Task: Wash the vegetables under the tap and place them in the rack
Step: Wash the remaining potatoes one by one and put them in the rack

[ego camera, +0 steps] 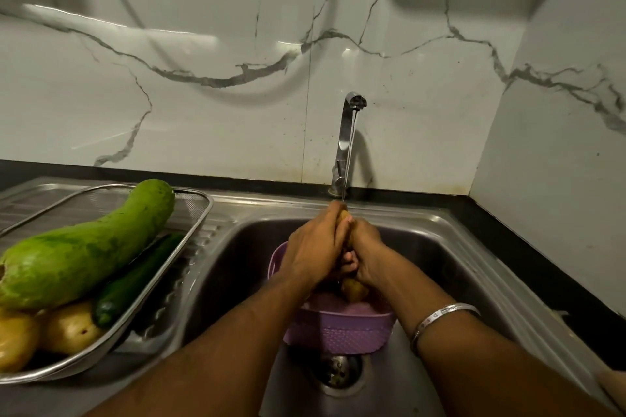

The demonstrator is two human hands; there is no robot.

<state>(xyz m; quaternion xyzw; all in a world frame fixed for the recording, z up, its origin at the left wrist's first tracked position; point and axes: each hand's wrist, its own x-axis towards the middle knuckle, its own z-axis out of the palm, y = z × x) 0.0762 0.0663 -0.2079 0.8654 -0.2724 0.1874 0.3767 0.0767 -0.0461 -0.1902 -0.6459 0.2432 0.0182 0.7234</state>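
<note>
Together, both hands close around a yellow-brown potato [344,215]: the left hand [313,249] and the right hand [367,252] face each other with fingers curled and pressed against it, so that only a sliver of its skin shows at the fingertips, right where a thin stream of water [349,152] lands. On the right wrist sits a silver bangle [440,318]. Just below the hands another potato [354,289] lies in a purple plastic basket [338,332] with a perforated wall, which stands in the bowl of a stainless steel sink [450,247], close behind the round drain [338,372]. The water runs from a chrome tap [347,132] mounted at the back rim of the sink. On the ribbed draining board to the left rests a steel mesh rack [193,210], holding a large pale-green gourd [84,247] laid across it, a dark green cucumber [135,278] tucked along its near side, and potatoes [44,335] at the near end. Behind the sink a black counter edge [542,237] runs along the wall and around the right corner. Above it the walls [203,78] are glossy white tile with grey marble veining, catching bright streaks of reflected light and soft shadows.
</note>
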